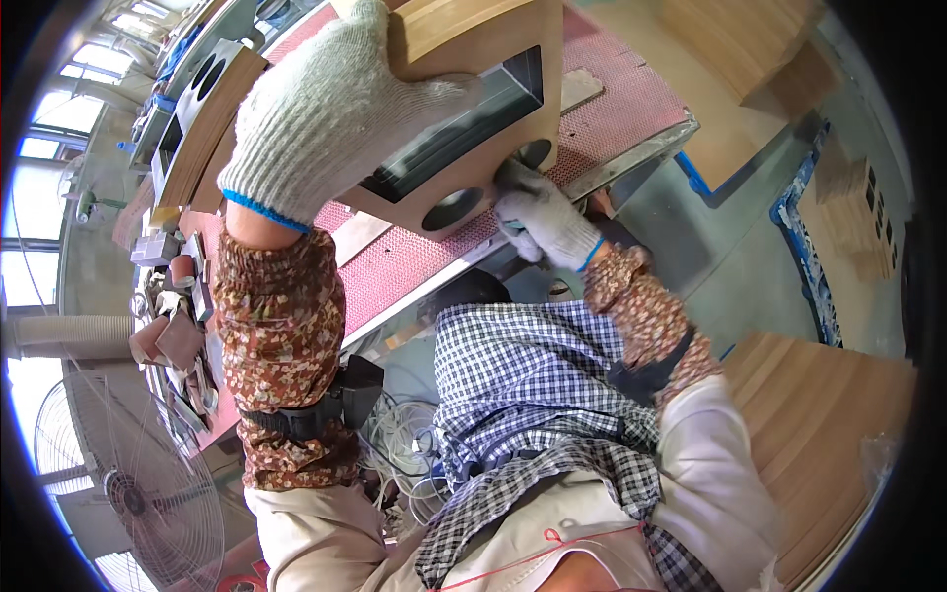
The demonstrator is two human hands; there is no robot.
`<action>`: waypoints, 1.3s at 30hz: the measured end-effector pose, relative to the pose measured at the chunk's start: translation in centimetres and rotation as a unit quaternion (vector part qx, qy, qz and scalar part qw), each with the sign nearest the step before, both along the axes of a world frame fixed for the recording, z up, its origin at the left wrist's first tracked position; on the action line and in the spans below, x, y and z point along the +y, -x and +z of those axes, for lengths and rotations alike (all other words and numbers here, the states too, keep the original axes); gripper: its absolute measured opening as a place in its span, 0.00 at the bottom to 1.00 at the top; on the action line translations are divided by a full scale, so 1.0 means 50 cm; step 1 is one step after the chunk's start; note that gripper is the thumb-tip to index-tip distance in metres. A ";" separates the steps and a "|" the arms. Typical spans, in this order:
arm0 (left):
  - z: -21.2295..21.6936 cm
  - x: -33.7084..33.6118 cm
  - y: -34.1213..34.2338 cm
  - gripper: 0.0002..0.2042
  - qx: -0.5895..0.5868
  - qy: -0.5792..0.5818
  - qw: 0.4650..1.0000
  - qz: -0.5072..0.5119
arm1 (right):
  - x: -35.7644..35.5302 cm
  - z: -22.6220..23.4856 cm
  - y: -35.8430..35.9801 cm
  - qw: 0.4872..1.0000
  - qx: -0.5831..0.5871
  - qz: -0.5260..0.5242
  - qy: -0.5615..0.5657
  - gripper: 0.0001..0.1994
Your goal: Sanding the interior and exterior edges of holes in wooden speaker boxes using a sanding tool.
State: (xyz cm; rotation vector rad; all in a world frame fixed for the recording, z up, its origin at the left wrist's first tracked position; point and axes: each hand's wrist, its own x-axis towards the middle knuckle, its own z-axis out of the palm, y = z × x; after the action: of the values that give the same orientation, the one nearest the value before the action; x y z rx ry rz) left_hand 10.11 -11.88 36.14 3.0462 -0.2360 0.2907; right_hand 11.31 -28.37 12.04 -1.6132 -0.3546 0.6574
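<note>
A wooden box (473, 163) with a long rectangular opening and two round holes in its front panel stands tilted on the pink textured mat (631, 109) of the workbench. My left hand (335, 109), in a white knitted glove with a blue cuff, grips the box's upper left edge, thumb stretched along the wood. At the box's lower right, my right hand (547, 219), gloved alike, is closed, its fingers beside the nearer rim of the right round hole. Whatever those fingers may hold is too small and blurred to name. Flowered sleeve covers wrap both forearms.
A similar wooden box (207, 113) lies at the left, above sanding blocks (178, 340). A large fan (128, 493) stands lower left, with coiled cables (400, 444) on the floor. Wooden boards (829, 424) lie lower right; stacked wooden parts (858, 222) sit farther right.
</note>
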 end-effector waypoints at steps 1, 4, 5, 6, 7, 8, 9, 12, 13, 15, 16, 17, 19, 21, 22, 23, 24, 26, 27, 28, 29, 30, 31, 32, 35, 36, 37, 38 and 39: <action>0.002 -0.004 0.000 0.28 -0.002 0.000 1.000 0.001 | 0.009 -0.030 0.005 0.941 0.191 0.036 -0.277 0.09; -0.008 0.006 -0.001 0.28 0.001 0.016 1.000 0.016 | 0.044 -0.023 -0.006 0.617 0.457 0.110 -0.631 0.09; -0.014 0.012 -0.006 0.29 -0.016 0.008 1.000 -0.008 | 0.050 -0.018 -0.005 0.599 0.451 0.101 -0.654 0.08; -0.021 0.018 -0.013 0.30 -0.034 0.001 0.999 -0.032 | 0.056 -0.012 -0.003 0.582 0.444 0.092 -0.675 0.07; -0.033 0.027 -0.021 0.30 -0.036 0.003 0.999 -0.027 | 0.060 -0.008 -0.001 0.566 0.436 0.082 -0.695 0.07; -0.042 0.036 -0.024 0.30 -0.066 -0.023 0.997 -0.033 | 0.066 -0.004 0.006 0.548 0.429 0.071 -0.715 0.06; -0.049 0.044 -0.025 0.31 -0.096 -0.048 0.993 -0.039 | 0.070 -0.001 0.011 0.530 0.421 0.059 -0.734 0.06; -0.054 0.057 -0.020 0.32 -0.096 -0.034 0.994 -0.038 | 0.067 -0.045 0.006 0.830 0.241 -0.038 -0.501 0.04; -0.047 0.054 -0.017 0.33 -0.095 -0.032 0.994 -0.038 | 0.058 -0.067 0.000 0.980 0.017 -0.111 -0.162 0.07; -0.043 0.049 -0.008 0.34 -0.086 -0.022 0.995 -0.036 | 0.003 0.012 -0.015 0.889 -0.317 0.000 0.330 0.07; -0.031 0.043 -0.005 0.35 -0.083 -0.022 0.996 -0.037 | -0.010 0.042 -0.024 0.823 -0.373 0.052 0.425 0.06; 0.029 -0.020 0.035 0.32 0.014 -0.013 0.999 0.031 | -0.039 0.047 -0.041 0.789 -0.389 0.081 0.469 0.06; 0.028 -0.031 0.039 0.33 -0.012 -0.017 0.999 0.039 | -0.050 0.056 -0.049 0.778 -0.398 0.104 0.475 0.06; 0.010 -0.007 0.036 0.33 -0.032 -0.023 0.998 0.055 | -0.029 0.034 -0.034 0.868 -0.329 0.068 0.367 0.06; -0.013 0.028 0.009 0.34 -0.094 -0.054 0.994 -0.005 | -0.015 -0.007 -0.027 0.980 -0.147 0.051 0.127 0.05; -0.035 0.044 -0.018 0.36 -0.158 -0.072 0.982 -0.077 | -0.025 -0.040 -0.025 0.981 0.127 0.055 -0.132 0.05; -0.032 0.052 -0.008 0.36 -0.154 -0.081 0.983 -0.064 | -0.001 -0.033 -0.002 0.898 0.307 0.072 -0.308 0.05; -0.040 0.056 0.000 0.33 -0.142 0.073 0.979 -0.126 | 0.028 -0.027 0.014 0.816 0.374 0.025 -0.440 0.07; 0.030 -0.017 0.009 0.33 0.039 0.030 0.997 0.057 | 0.022 -0.035 0.004 0.810 0.372 0.013 -0.453 0.06; 0.024 -0.016 0.025 0.33 0.039 0.027 0.997 0.060 | 0.029 -0.034 0.006 0.801 0.373 0.013 -0.469 0.06; 0.014 -0.013 0.036 0.33 -0.014 0.008 0.999 0.039 | 0.032 -0.031 0.003 0.792 0.372 0.014 -0.484 0.06; 0.009 -0.012 0.041 0.33 -0.067 -0.008 0.998 0.017 | 0.034 -0.028 -0.001 0.784 0.371 0.014 -0.498 0.06; 0.012 -0.012 0.034 0.33 -0.070 -0.008 0.997 0.017 | 0.034 -0.025 -0.006 0.777 0.368 0.012 -0.511 0.06; 0.018 -0.011 0.023 0.32 -0.037 0.000 0.999 0.029 | 0.032 -0.020 -0.008 0.769 0.367 0.009 -0.524 0.06; 0.029 -0.011 0.019 0.32 0.004 0.019 0.999 0.048 | -0.012 -0.011 -0.024 0.975 0.142 0.020 -0.170 0.10; 0.032 -0.007 0.022 0.32 0.011 0.019 0.998 0.062 | -0.013 0.016 -0.025 0.999 0.035 0.026 -0.027 0.12; 0.025 -0.004 0.031 0.32 0.012 0.020 0.998 0.064 | -0.012 0.044 -0.024 0.990 -0.073 0.033 0.115 0.14; 0.017 0.002 0.050 0.32 -0.034 0.004 0.998 0.053 | -0.001 0.070 -0.021 0.951 -0.180 0.046 0.248 0.16; 0.012 0.004 0.059 0.32 -0.082 -0.009 0.996 0.037 | 0.001 0.091 -0.021 0.881 -0.283 0.053 0.376 0.18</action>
State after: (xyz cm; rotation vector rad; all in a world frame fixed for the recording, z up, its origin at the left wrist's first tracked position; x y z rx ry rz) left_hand 7.17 -11.66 36.76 3.0551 -0.1350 0.5470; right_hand 12.38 -28.31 16.59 -2.5587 -0.6707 0.3977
